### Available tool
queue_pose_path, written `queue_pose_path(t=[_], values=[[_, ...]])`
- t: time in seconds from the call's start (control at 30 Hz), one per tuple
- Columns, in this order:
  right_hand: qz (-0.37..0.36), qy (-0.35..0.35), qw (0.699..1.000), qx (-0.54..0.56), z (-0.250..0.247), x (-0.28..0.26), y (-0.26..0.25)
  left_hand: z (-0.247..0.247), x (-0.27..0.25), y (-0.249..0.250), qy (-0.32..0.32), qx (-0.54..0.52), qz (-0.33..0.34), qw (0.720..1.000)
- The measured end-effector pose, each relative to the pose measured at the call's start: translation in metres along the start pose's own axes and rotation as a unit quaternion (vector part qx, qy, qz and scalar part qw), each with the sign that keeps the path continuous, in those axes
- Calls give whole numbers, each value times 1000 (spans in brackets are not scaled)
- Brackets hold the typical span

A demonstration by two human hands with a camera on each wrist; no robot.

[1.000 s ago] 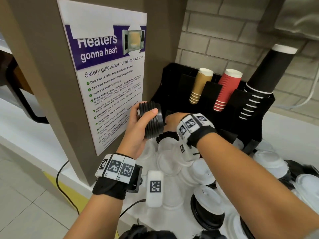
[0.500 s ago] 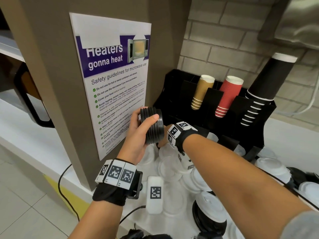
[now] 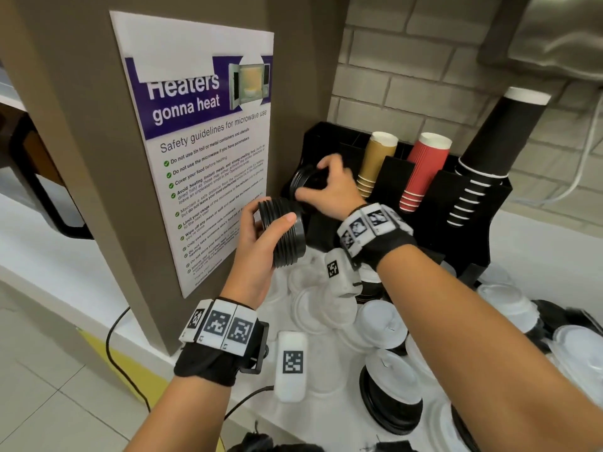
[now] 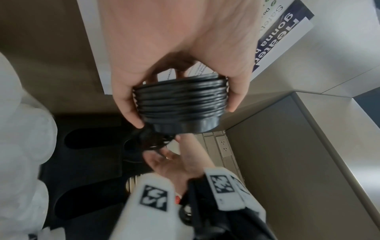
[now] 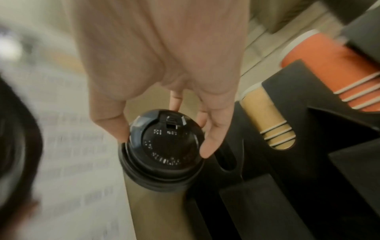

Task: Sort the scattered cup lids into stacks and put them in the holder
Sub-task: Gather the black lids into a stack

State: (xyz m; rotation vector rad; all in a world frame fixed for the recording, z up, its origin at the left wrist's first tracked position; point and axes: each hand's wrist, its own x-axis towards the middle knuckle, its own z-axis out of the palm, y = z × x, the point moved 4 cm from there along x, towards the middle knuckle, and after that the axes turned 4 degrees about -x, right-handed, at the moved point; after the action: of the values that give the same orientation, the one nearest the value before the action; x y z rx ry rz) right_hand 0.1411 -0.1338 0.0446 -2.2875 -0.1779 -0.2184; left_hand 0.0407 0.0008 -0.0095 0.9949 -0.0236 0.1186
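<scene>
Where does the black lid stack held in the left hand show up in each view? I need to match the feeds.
Head: black lid stack centre, gripped by the left hand, beside the poster.
Left wrist: stack at centre, between the fingers.
Right wrist: probably the dark blur at the left edge; too smeared to confirm.
Shared landmark: the black holder.
</scene>
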Motion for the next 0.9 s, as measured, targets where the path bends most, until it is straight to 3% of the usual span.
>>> queue_pose_path(t=[0.13, 0.3, 0.53, 0.9], values=[[23, 2, 965, 261, -36, -36, 3, 5, -3, -9, -27, -10, -26, 999], [15, -80, 933, 350, -40, -100, 21, 17, -7, -19, -66, -16, -56, 996], [14, -110, 945, 309, -39, -132, 35, 33, -19, -30, -157, 10, -81, 984], [-20, -117, 951, 285, -36, -141, 27, 35, -27, -29, -155, 0, -80, 985]])
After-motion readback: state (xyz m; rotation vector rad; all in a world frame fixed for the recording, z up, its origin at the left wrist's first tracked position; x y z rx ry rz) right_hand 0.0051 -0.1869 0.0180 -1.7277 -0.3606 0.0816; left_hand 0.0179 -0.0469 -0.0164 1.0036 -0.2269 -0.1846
